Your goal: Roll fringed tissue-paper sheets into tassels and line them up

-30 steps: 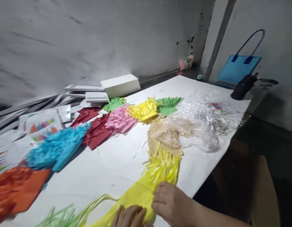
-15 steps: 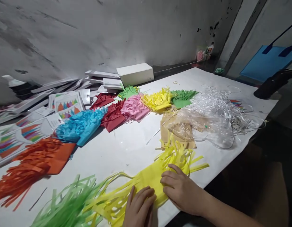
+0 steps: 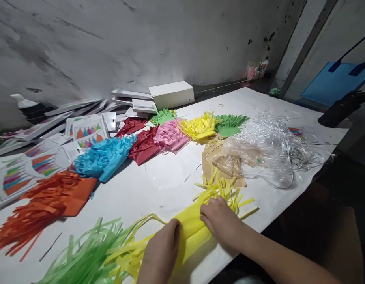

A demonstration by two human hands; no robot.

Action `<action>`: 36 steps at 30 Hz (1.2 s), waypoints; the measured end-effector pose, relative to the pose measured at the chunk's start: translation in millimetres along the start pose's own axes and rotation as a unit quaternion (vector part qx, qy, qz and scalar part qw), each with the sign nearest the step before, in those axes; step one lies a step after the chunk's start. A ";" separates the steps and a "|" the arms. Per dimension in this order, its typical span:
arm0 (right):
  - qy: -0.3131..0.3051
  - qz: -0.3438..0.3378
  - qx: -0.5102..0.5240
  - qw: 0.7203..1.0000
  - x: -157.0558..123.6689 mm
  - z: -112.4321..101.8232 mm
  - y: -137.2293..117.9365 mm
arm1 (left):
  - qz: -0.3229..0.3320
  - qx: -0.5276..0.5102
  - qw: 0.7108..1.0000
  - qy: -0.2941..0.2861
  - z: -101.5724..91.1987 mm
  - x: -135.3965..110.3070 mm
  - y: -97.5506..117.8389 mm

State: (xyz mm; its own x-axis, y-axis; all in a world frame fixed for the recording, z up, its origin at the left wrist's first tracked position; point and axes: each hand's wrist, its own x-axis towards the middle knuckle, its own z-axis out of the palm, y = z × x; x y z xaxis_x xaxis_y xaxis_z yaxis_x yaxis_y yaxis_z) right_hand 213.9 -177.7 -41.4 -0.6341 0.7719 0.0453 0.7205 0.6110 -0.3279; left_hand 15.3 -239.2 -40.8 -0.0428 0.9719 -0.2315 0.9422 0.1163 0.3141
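Observation:
A yellow fringed tissue sheet (image 3: 191,226) lies near the front edge of the white table (image 3: 158,185), its middle curled into a roll and cut strips spreading at both ends. My left hand (image 3: 160,252) curls its fingers over the roll's left part. My right hand (image 3: 222,225) grips the right part, fingers bent over the paper near the fringe. A light green fringed sheet (image 3: 84,256) lies just to the left, touching the yellow strips.
Fringed piles in orange (image 3: 43,209), blue (image 3: 103,157), dark red (image 3: 142,146), pink (image 3: 170,136), yellow (image 3: 198,126) and green (image 3: 229,124) run across the table. Clear plastic strips (image 3: 268,146) and brown paper (image 3: 210,163) lie right. Printed cards (image 3: 46,157) and a white box (image 3: 172,94) sit behind.
Both hands went from lying flat on the yellow sheet to curling round it, and its middle now stands rolled up. The view tilted down and left.

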 end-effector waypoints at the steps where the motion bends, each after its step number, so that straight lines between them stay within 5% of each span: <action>1: 0.000 0.009 -0.008 1.000 5.0 0.8 0.4 | -0.015 0.007 1.000 -0.010 -5.1 4.9 2.0; 9: 0.044 0.015 -0.053 0.997 17.5 -0.1 7.0 | -0.069 0.015 0.995 -0.064 -14.9 17.7 5.8; 14: 0.072 -0.231 -0.060 0.968 -5.9 -10.0 8.5 | -0.070 0.005 0.995 -0.075 -14.9 19.3 6.5; 16: 0.067 -0.256 -0.074 0.962 -17.9 -9.3 12.3 | -0.074 0.003 0.994 -0.082 -14.2 20.5 5.1; 21: 0.149 -0.074 -0.052 0.985 -38.5 3.6 27.7 | -0.079 0.003 0.993 -0.085 -13.2 21.1 2.8; 25: 0.270 0.049 -0.033 0.961 -39.6 3.1 26.7 | -0.080 0.014 0.993 -0.083 -13.9 20.5 3.8; 28: 0.326 0.063 -0.037 0.943 -33.8 -3.3 14.2 | -0.074 0.023 0.994 -0.076 -12.9 20.5 5.5; 30: 0.322 -0.015 -0.035 0.946 -26.8 -2.8 4.4 | -0.068 0.030 0.995 -0.064 -11.1 21.3 6.3; 33: 0.215 -0.203 -0.058 0.954 -11.4 10.4 -5.3 | -0.054 0.042 0.997 -0.041 -8.1 23.1 3.1; 36: 0.128 -0.271 -0.089 0.950 4.5 29.7 -5.3 | -0.043 0.061 0.997 0.002 -6.3 21.3 -9.3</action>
State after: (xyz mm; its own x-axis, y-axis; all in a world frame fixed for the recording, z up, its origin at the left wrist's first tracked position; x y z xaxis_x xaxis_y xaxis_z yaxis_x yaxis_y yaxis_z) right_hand 199.0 -182.7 -67.5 -0.8524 0.3396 0.3975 0.3586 0.9331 -0.0283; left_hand 3.5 -218.3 -42.9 -0.1264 0.9601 -0.2493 0.9685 0.1738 0.1782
